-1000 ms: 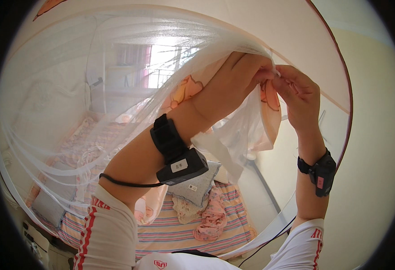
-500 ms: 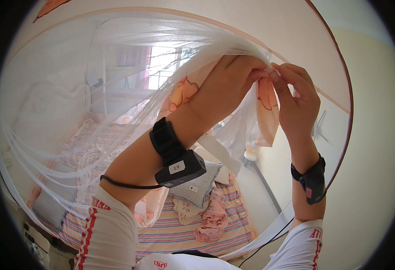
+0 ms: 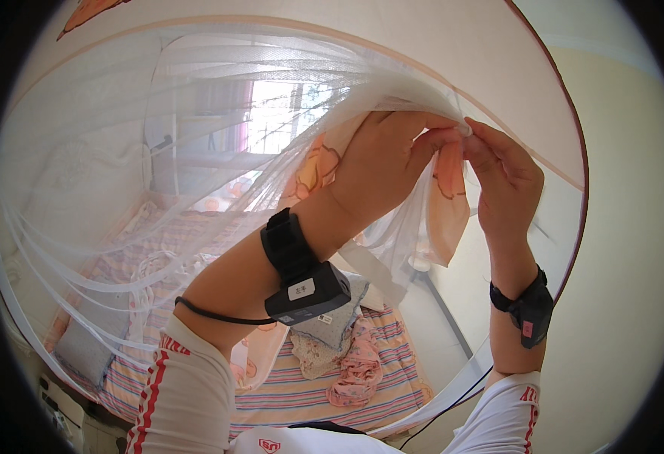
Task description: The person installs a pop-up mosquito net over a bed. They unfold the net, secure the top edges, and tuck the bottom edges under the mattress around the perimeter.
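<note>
A white mosquito net point(image 3: 271, 178) hangs in gathered folds, its bunched part drawn up to the upper right. My left hand point(image 3: 404, 147) reaches across and pinches the gathered mesh, its wrist bent. Beside it, my right hand point(image 3: 510, 178) is closed with thumb and fingertips at the same bunch, close to the net's peach border. Between the two sets of fingertips shows a small white piece point(image 3: 465, 130); whether it is a tie or bunched mesh, I cannot tell. Below the hands hangs a peach printed panel point(image 3: 447, 204) of the net.
Inside the net lies a bed with a striped sheet point(image 3: 279, 405), a blue-grey pillow point(image 3: 324, 329) and a crumpled pink cloth point(image 3: 356, 371). Another grey pillow point(image 3: 94, 340) lies at the left. The net's dark frame edge point(image 3: 580, 144) curves down the right, beside a pale wall point(image 3: 627, 250).
My left hand has come slightly lower and its fingers now show more beside the right hand's. The peach panel hangs a little lower. Both hands stay at the gathered net.
</note>
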